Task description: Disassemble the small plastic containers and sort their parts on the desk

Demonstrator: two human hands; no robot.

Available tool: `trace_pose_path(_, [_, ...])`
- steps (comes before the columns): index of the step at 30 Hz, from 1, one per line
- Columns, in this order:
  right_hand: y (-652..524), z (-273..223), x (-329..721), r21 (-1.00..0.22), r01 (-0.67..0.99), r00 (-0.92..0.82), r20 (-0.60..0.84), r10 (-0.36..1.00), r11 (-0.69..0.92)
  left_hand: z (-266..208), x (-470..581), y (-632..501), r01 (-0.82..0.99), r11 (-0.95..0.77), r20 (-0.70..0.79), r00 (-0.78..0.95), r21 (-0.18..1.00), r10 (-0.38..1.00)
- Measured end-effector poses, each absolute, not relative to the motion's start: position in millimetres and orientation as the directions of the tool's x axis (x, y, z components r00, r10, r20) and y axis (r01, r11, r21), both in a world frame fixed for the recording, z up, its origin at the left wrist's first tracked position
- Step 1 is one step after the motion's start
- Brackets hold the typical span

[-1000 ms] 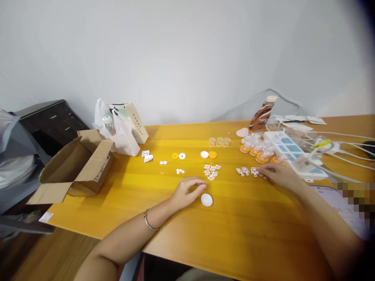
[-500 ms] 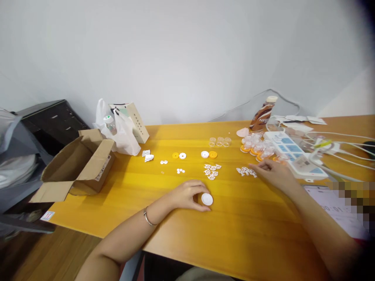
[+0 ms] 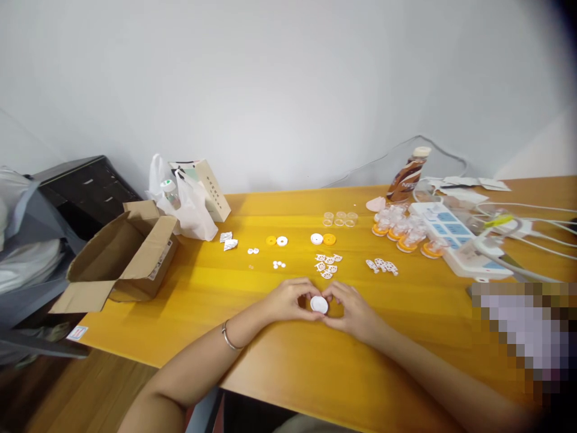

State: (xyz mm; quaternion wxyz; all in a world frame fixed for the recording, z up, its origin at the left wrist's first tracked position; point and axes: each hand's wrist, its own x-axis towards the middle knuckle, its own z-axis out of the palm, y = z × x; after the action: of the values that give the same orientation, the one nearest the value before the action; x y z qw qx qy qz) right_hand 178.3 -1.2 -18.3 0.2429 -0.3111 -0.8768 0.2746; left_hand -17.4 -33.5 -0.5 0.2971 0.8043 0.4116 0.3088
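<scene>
Near the front middle of the table, a small white round plastic disc (image 3: pixel 319 305) lies between my two hands. My left hand (image 3: pixel 291 300) curls its thumb and fingers round the disc's left side. From the right, my right hand (image 3: pixel 356 311) closes in a pinch at the disc's right edge; any small piece in its fingertips is too small to make out. Just beyond the hands lie several white openwork pieces (image 3: pixel 328 265). A second group of white openwork pieces (image 3: pixel 382 266) is further right. Behind them sit a white ring (image 3: pixel 317 239) and an orange ring (image 3: pixel 329 239), side by side.
Clear plastic cups (image 3: pixel 341 219) stand in a row at the back. Several clear-topped orange assemblies (image 3: pixel 408 242) sit beside a white power strip (image 3: pixel 460 240) with cables. A brown bottle (image 3: pixel 408 175) stands behind. At left are an open cardboard box (image 3: pixel 144 258) and a white plastic bag (image 3: pixel 193 207).
My right hand has moved left from the right-hand group of white openwork pieces to the disc. My left hand stays at the disc.
</scene>
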Motion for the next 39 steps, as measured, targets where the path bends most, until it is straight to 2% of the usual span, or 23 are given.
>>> trace_pose_path(6, [0,-15,180,-0.638,0.421,-0.674,0.255,0.693,0.644,5,-15,-33,0.497,-0.444,0.332,0.301,0.745,0.894])
trace_pose_path(14, [-2,-8,180,-0.636,0.412,-0.697,0.241,0.675,0.653,20,-31,12,0.604,-0.436,0.428,0.168,0.667,0.888])
trace_pose_path(21, [-2,-9,181,-0.650,0.386,-0.698,0.258,0.668,0.655,17,-23,78,0.741,-0.367,0.358,0.182,0.563,0.916])
trace_pose_path(33, [-2,-7,182,-0.652,0.392,-0.707,0.239,0.666,0.649,6,-19,96,0.733,-0.377,0.324,0.222,0.566,0.920])
trace_pose_path(39, [-1,-10,182,-0.647,0.397,-0.711,0.232,0.664,0.651,20,-15,65,0.681,-0.430,0.461,0.151,0.593,0.874])
